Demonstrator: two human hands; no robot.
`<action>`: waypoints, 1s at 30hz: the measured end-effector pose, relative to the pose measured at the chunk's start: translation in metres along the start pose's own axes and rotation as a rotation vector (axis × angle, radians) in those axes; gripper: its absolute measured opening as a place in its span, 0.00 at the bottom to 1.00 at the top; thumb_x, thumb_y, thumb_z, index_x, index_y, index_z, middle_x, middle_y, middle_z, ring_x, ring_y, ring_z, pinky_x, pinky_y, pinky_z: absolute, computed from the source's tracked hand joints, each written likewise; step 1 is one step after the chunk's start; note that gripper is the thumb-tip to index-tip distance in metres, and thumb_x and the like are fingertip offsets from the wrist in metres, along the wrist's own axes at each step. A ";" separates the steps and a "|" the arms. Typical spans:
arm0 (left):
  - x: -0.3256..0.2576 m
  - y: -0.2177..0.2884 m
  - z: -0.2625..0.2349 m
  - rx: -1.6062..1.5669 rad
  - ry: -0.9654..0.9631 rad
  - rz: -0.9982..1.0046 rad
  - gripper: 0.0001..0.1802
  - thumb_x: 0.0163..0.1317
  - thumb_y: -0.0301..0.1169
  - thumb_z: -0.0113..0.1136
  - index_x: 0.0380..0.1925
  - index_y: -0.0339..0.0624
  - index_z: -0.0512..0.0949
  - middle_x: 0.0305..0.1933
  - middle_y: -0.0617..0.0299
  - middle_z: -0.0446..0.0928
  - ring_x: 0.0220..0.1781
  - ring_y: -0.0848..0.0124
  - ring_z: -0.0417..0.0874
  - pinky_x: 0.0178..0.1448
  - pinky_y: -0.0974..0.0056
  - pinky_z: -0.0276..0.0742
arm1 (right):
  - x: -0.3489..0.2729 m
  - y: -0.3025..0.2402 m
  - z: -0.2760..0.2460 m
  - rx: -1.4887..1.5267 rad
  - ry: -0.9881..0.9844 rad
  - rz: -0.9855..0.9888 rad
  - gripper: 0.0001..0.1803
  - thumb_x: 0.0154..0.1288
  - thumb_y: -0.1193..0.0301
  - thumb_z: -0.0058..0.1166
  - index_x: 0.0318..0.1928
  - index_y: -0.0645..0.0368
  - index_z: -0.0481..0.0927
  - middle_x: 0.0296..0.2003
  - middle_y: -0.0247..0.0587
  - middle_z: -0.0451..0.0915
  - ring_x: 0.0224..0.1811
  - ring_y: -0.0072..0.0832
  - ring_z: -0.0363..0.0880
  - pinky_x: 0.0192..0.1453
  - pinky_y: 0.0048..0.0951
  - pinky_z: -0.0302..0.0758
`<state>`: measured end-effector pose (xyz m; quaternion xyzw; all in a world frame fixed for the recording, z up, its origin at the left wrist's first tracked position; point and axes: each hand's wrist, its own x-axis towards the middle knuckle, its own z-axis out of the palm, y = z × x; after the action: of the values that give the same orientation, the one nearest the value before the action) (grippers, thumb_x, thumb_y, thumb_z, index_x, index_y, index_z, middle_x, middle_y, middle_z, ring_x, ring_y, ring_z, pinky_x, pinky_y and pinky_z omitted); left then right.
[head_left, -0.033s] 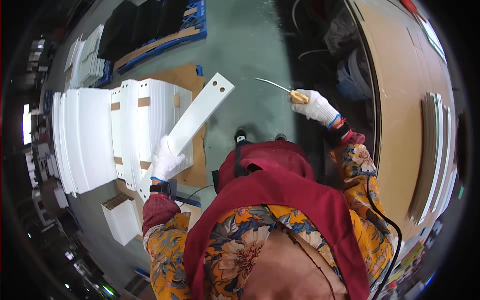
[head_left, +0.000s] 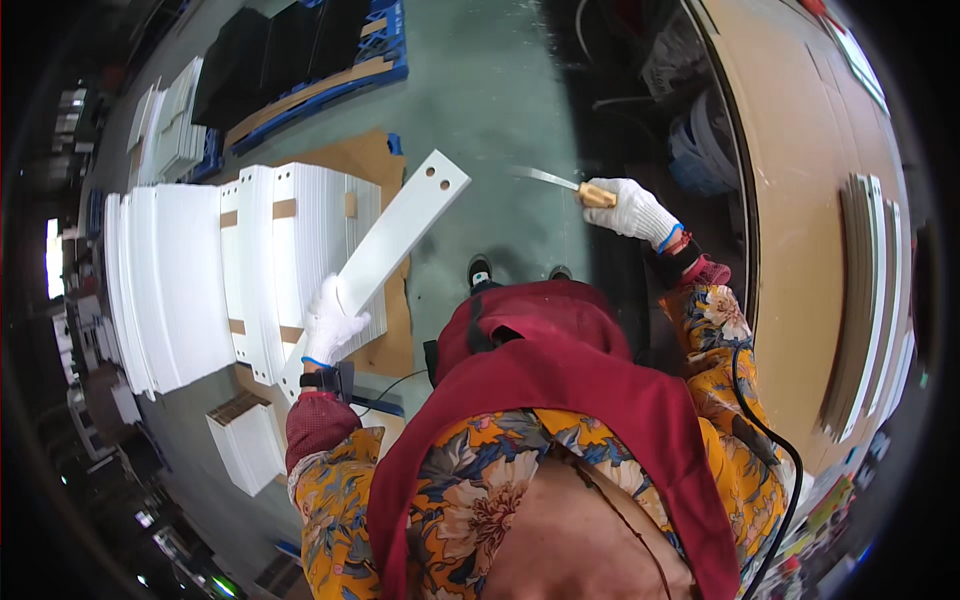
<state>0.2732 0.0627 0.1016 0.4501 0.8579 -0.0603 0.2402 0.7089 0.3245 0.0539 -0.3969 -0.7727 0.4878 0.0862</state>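
Note:
My left hand (head_left: 332,322), in a white knit glove, grips a long white panel strip (head_left: 402,225) around its lower middle. The strip slants up to the right, with two round holes near its upper end. My right hand (head_left: 632,211), gloved too, is closed around the wooden handle of a knife (head_left: 597,195). Its narrow, slightly curved blade points left, towards the strip's holed end but apart from it; the tip is blurred. Beside my left hand, many similar white strips (head_left: 258,270) stand stacked on brown cardboard (head_left: 393,330).
A brown board surface (head_left: 800,230) lies on my right, bearing a pile of long strips (head_left: 858,310). Beyond the stacks is a blue pallet (head_left: 390,75) with black-covered goods. A white bucket (head_left: 700,150) stands past my right hand. A smaller white stack (head_left: 245,445) sits lower left.
The knife has turned slightly in my right hand, so more of the blade's flat shows. My left hand and the strip have hardly moved.

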 end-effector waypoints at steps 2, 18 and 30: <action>0.000 0.006 0.005 0.033 -0.008 0.068 0.48 0.36 0.39 0.75 0.60 0.37 0.65 0.56 0.46 0.72 0.60 0.50 0.73 0.62 0.54 0.72 | -0.013 0.014 -0.007 -0.079 -0.005 -0.139 0.11 0.57 0.68 0.59 0.42 0.54 0.81 0.25 0.27 0.76 0.21 0.14 0.71 0.23 0.21 0.72; 0.057 0.160 0.038 -0.141 0.192 0.527 0.45 0.36 0.38 0.75 0.57 0.38 0.66 0.50 0.52 0.73 0.54 0.58 0.75 0.57 0.57 0.73 | -0.143 0.011 -0.018 0.215 0.102 0.174 0.12 0.56 0.70 0.62 0.41 0.56 0.80 0.33 0.39 0.82 0.37 0.28 0.80 0.44 0.28 0.76; 0.146 0.274 0.021 -1.973 -0.070 0.026 0.23 0.52 0.42 0.74 0.25 0.50 0.65 0.18 0.69 0.61 0.20 0.73 0.66 0.28 0.61 0.70 | -0.211 0.010 0.055 0.021 0.247 0.491 0.14 0.56 0.66 0.61 0.44 0.51 0.80 0.36 0.45 0.82 0.40 0.46 0.81 0.43 0.40 0.78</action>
<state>0.4306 0.3254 0.0463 0.0554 0.5110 0.6714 0.5338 0.8273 0.1417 0.0712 -0.6280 -0.6318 0.4499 0.0630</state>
